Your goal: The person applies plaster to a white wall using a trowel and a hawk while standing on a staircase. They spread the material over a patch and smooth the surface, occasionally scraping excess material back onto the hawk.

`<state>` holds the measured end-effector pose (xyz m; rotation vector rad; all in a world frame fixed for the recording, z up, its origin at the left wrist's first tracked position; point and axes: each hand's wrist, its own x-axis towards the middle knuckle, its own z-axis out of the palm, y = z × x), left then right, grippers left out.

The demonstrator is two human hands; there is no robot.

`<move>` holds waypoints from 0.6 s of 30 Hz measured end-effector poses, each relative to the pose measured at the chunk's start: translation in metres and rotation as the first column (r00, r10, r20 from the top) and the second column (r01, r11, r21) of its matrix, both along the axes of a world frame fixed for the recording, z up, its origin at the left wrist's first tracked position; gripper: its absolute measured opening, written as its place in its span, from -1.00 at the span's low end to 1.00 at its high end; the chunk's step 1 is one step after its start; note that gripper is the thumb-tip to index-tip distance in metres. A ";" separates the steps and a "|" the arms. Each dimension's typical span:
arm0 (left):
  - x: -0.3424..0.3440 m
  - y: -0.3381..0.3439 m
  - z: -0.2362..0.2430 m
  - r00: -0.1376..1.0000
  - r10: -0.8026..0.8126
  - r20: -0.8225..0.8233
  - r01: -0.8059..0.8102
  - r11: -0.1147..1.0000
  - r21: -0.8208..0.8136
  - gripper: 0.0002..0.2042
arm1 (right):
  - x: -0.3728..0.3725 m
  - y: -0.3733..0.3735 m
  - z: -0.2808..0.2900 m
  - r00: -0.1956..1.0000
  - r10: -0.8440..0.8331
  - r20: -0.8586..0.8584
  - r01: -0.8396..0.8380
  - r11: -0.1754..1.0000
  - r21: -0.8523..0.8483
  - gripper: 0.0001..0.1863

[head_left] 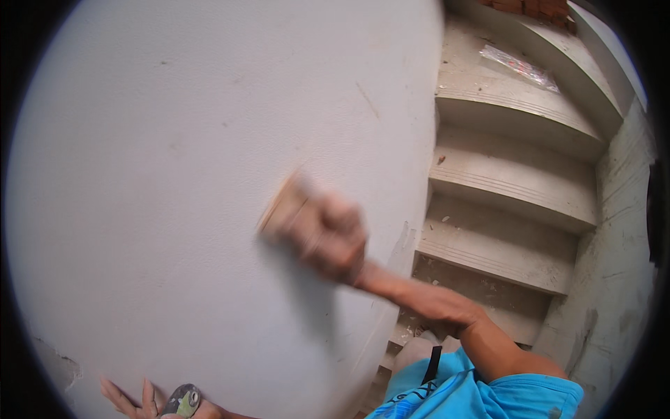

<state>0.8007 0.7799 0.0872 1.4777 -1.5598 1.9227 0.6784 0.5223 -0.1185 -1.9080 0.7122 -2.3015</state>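
Observation:
My right hand (324, 234), blurred by motion, is closed round a thin tan sanding block (283, 202). The block's flat face lies against the pale wall (174, 174), and my forearm reaches up to it from the lower right. Low at the left edge of the view, my left hand (150, 403) is partly cut off by the frame. Two of its fingers stretch out toward the wall. A rounded black and green device (183, 401) with a light ring sits in that hand; its lower part is out of view, so its kind is unclear.
Curving concrete stairs (506, 202) climb along the right of the wall, with crumbs of debris on the treads. A clear plastic wrapper (520, 68) lies on an upper step, below stacked red bricks (537, 8). The wall has a cracked patch (66, 363) at lower left.

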 end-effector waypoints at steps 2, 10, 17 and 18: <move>0.010 0.011 -0.002 1.000 0.020 0.013 -0.021 0.999 0.034 -0.23 | 0.001 0.024 0.022 0.997 0.065 0.029 -0.061 0.993 -0.102 -0.64; 0.052 0.041 -0.010 0.999 0.032 0.037 -0.033 0.999 0.018 -0.31 | -0.029 -0.087 -0.076 0.971 -0.198 0.131 0.089 0.816 0.571 -0.29; 0.082 0.050 -0.018 1.000 -0.008 0.029 0.007 1.000 0.018 -0.38 | -0.023 -0.036 -0.265 0.988 -0.154 -0.017 0.046 0.188 0.981 -0.23; 0.084 0.051 -0.018 1.000 -0.010 0.029 0.009 1.000 0.027 -0.39 | -0.017 -0.019 -0.277 0.986 -0.167 -0.001 0.035 0.199 0.979 -0.23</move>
